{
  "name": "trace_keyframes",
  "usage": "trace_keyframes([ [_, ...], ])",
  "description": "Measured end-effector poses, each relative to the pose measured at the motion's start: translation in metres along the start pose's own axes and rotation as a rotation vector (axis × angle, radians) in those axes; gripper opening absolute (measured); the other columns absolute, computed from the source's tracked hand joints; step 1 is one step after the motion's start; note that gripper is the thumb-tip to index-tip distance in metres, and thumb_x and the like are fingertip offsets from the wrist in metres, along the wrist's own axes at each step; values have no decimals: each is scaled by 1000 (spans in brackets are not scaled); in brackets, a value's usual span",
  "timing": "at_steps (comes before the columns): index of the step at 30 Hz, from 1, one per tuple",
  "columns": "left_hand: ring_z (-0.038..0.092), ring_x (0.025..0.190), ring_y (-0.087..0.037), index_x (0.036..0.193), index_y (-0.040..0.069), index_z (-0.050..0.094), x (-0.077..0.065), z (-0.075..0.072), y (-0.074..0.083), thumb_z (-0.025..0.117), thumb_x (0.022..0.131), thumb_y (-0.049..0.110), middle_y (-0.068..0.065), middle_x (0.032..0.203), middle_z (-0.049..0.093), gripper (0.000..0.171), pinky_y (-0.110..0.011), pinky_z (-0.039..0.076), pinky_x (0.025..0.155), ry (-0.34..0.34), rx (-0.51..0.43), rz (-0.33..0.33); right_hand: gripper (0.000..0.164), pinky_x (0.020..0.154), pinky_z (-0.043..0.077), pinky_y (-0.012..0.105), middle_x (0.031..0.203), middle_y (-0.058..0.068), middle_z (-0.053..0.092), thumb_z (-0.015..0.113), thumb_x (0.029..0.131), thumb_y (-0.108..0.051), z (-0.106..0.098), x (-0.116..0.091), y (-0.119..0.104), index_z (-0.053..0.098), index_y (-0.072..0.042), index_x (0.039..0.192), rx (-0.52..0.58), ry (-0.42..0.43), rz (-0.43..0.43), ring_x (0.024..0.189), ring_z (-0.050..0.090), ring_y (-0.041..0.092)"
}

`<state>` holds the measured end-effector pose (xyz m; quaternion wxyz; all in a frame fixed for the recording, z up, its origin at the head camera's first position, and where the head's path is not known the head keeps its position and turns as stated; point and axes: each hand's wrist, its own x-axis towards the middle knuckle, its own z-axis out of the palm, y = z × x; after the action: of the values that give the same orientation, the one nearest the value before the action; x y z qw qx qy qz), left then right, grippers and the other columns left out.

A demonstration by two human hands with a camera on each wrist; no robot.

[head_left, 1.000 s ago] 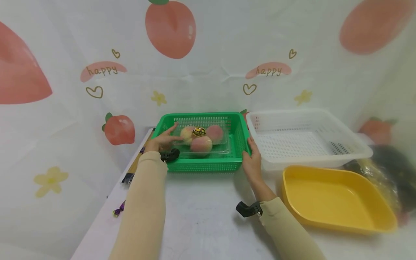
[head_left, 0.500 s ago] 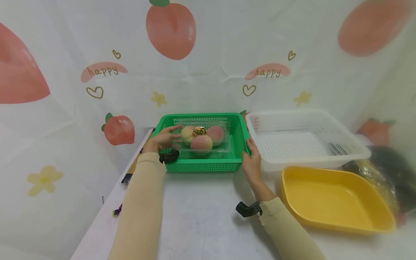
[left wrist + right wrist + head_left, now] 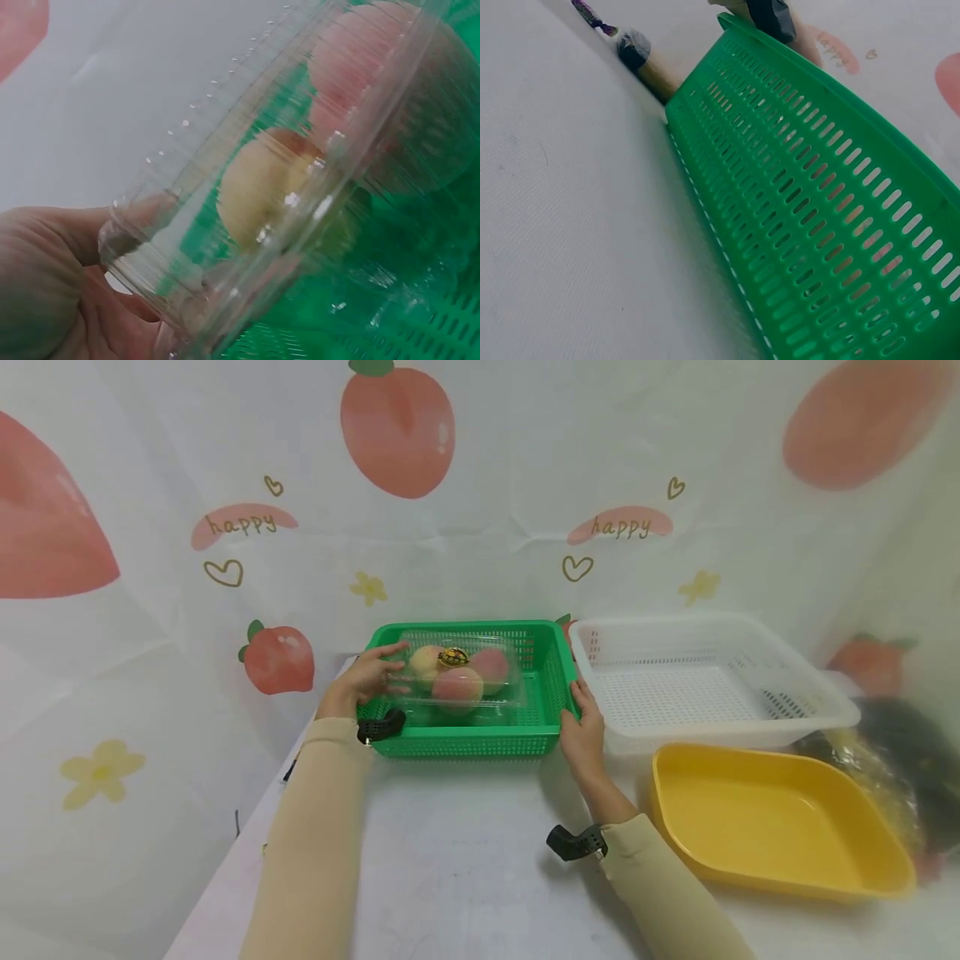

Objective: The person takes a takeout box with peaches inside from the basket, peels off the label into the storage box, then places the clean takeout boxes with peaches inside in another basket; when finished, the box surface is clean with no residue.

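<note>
My left hand (image 3: pixel 366 678) grips the left end of a clear plastic box (image 3: pixel 510 692), thumb on one side and fingers on the other in the left wrist view. Inside lie three peaches (image 3: pixel 457 688), and a dark yellow-marked sticker (image 3: pixel 453 657) is on the lid. The box is over the inside of a green plastic basket (image 3: pixel 465 745), tilted in the left wrist view. At the basket's right front corner my right hand (image 3: pixel 583 731) holds the rim. The right wrist view shows the slotted basket wall (image 3: pixel 802 187), with that hand out of sight.
A white slotted basket (image 3: pixel 720 727) stands close on the right, with a yellow tray (image 3: pixel 780 835) in front of it. Beyond the tray is a dark bag in clear plastic (image 3: pixel 892 760). A purple wrapped candy (image 3: pixel 592 16) lies on the table left of the green basket.
The left hand has moved slightly left and up with the box of peaches, which now sits higher and further left in the green basket. The right hand stays on the rim.
</note>
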<state>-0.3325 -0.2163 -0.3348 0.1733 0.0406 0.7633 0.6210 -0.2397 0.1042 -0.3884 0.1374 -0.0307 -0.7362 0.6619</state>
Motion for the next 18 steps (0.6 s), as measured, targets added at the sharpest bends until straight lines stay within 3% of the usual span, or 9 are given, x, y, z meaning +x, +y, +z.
trace_keyframes([
  [9,40,128,-41,150,14,16,-9,2,11,34,100,5,-13,157,4,54,-43,48,95,63,-42,46,52,118,15,36,156,5,20,38,91,3,0,1,4,30,4,142,-2,-1,-13,145,13,20],
  [15,57,110,-27,150,13,17,-18,6,21,35,100,4,-13,157,3,54,-31,55,83,79,-81,84,51,118,15,35,156,3,20,38,92,2,0,0,3,30,3,143,1,6,-1,145,12,19],
  [18,58,110,-26,150,14,16,-25,10,26,36,100,5,-15,157,2,54,-28,55,81,92,-106,91,51,118,15,36,156,3,20,38,92,3,0,0,2,30,3,143,5,5,-5,145,13,19],
])
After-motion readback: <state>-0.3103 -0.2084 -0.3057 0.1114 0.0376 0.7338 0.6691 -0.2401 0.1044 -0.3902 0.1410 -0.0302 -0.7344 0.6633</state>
